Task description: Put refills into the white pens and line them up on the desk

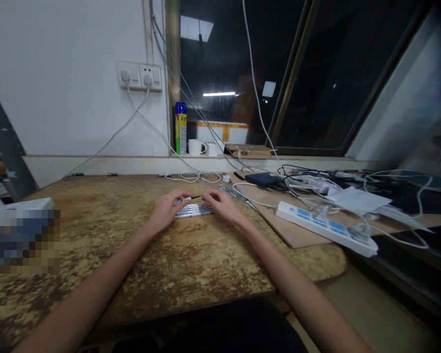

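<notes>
My left hand [168,208] is closed in a pinch around the white end of a slim pen [193,197], held just above the table. Its thin dark part points right, to the fingertips of my right hand [220,202], which are pinched together at that end. How the right fingers grip it is partly hidden. Beneath and between both hands, several white and silver pens [194,211] lie side by side in a row on the worn wooden table [161,274].
A crumpled clear wrapper [231,192] lies just beyond my right hand. On the right are a brown board [279,230], a white power strip [325,226], a black box [264,179] and tangled cables. A mug [196,147] and spray can [181,128] stand on the sill.
</notes>
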The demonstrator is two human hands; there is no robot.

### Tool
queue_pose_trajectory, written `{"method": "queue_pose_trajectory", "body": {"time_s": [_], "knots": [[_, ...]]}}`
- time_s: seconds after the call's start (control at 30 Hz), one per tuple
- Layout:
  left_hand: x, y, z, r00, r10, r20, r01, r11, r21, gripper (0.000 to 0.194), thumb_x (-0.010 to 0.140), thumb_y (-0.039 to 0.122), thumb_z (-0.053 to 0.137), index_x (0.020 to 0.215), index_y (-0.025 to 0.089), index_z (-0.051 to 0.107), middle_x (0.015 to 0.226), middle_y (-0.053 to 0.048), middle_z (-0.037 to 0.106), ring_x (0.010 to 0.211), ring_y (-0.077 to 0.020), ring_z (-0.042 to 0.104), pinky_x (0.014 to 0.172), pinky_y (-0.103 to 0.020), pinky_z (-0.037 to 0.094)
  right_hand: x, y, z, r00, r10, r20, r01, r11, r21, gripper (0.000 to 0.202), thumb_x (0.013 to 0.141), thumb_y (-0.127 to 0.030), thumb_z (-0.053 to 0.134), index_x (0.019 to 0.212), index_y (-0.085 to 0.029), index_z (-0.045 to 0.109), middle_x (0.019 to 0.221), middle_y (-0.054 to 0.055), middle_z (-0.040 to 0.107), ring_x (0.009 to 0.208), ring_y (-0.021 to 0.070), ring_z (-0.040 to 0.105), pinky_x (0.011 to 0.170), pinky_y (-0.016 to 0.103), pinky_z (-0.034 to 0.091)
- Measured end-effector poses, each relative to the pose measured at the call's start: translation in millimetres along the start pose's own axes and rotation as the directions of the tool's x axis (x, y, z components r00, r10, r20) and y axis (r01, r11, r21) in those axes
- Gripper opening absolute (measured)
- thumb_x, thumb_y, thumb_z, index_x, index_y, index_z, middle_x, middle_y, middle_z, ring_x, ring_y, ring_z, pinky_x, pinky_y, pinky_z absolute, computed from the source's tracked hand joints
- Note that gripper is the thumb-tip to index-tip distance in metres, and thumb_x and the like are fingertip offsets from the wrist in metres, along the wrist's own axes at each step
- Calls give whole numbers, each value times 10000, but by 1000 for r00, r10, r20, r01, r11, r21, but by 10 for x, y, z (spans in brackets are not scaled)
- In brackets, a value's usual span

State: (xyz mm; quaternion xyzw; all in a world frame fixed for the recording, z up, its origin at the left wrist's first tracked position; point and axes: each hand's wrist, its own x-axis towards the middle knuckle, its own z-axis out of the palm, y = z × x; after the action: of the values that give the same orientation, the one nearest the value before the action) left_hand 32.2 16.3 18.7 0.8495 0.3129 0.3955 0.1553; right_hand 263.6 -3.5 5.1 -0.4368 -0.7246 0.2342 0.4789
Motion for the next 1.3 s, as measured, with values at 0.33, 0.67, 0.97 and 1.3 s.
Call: {"method": "queue_pose_trajectory", "body": {"time_s": [0.33, 0.67, 0.97, 1.3], "knots": [[4, 48, -7, 1000, 0, -11, -1, 998, -70, 305, 969, 402, 571, 1151, 223, 737, 1189, -64, 746, 1108, -243, 662, 992, -354, 474, 33, -48, -53, 999, 37, 39, -45, 970, 241, 411, 916, -580, 567, 815, -191, 656, 827, 44, 708, 732, 187, 666, 730, 306, 530], [22, -132, -75, 969, -162, -185, 153, 986, -62, 288, 911, 414, 626, 1085, 210, 731, 1091, -71, 770, 1010, -257, 700, 945, -374, 518, 82, 114, -166, 979, 111, -172, -59, 957, 283, 453, 843, -635, 623, 819, -183, 655, 854, 76, 711, 739, 190, 661, 719, 318, 550], [15, -241, -38, 970, -174, -171, 162, 983, -82, 262, 875, 353, 637, 1070, 208, 734, 1097, -81, 771, 1027, -260, 708, 968, -403, 523, 105, 238, -149, 983, 11, -183, 8, 994, 105, 398, 882, -567, 623, 958, -181, 687, 818, 57, 723, 748, 194, 682, 779, 339, 546], [12, -212, -59, 969, -175, -175, 172, 985, -30, 257, 864, 310, 632, 1071, 219, 754, 1128, -69, 774, 1064, -260, 704, 1009, -409, 503, 110, 233, -167, 981, 9, -193, 3, 998, 62, 326, 870, -469, 654, 1014, -181, 704, 781, 41, 722, 726, 197, 688, 741, 332, 535]]}}
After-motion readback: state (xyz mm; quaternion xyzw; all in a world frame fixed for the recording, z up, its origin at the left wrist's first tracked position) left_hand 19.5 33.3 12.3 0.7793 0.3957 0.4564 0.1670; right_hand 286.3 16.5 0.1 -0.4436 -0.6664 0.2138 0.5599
